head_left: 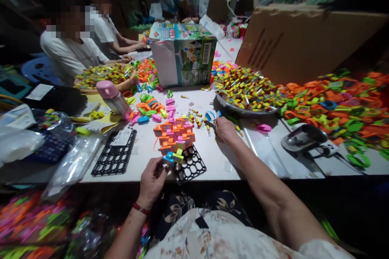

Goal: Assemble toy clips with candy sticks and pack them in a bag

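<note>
My left hand (pixel 152 180) is closed with thumb and fingers around a small blue plastic piece (pixel 168 158) at the near end of a black grid tray (pixel 194 166). Orange and pink toy-watch-like pieces (pixel 174 135) stand in rows on the tray, and a yellow-green one (pixel 178 156) touches the blue one. Further out, my right hand (pixel 225 128) reaches over the table with its fingers closed at a blue toy watch strap (pixel 210 116). Small yellow-and-red wrapped tubes (pixel 196 118) lie loose beside that hand.
A metal basin (pixel 243 109) heaped with tubes stands at right, near a metal scoop (pixel 304 137) and a colourful pile (pixel 334 105). A printed box (pixel 194 60) stands ahead. Left are a pink-capped bottle (pixel 114 99) and another black tray (pixel 114 153). Co-workers sit beyond.
</note>
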Tool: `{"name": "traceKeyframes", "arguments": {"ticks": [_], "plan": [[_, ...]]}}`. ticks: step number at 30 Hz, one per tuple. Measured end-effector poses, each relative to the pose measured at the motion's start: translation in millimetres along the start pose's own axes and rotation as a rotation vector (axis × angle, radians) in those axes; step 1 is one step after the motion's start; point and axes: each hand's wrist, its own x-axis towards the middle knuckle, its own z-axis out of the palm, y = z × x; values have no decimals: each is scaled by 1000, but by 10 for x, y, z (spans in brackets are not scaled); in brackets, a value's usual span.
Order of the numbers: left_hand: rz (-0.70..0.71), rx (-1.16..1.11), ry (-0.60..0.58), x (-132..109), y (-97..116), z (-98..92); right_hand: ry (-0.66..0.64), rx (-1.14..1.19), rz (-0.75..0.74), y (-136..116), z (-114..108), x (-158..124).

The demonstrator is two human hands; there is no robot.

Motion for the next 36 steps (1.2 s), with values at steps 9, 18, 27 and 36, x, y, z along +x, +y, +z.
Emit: {"name": "traceKeyframes", "arguments": {"ticks": [9, 18, 27, 36], "plan": [[591, 281, -215, 425, 704, -374, -324, 776, -225, -390, 509, -1120], [650, 224, -303, 635, 514, -224, -303, 494, -412, -627, 666, -1045], [640, 267, -273, 664, 547, -202, -379, 373, -471, -668, 565, -970], [747, 412, -377, 781, 482, -121, -375, 329, -484, -751, 638, -975]]}}
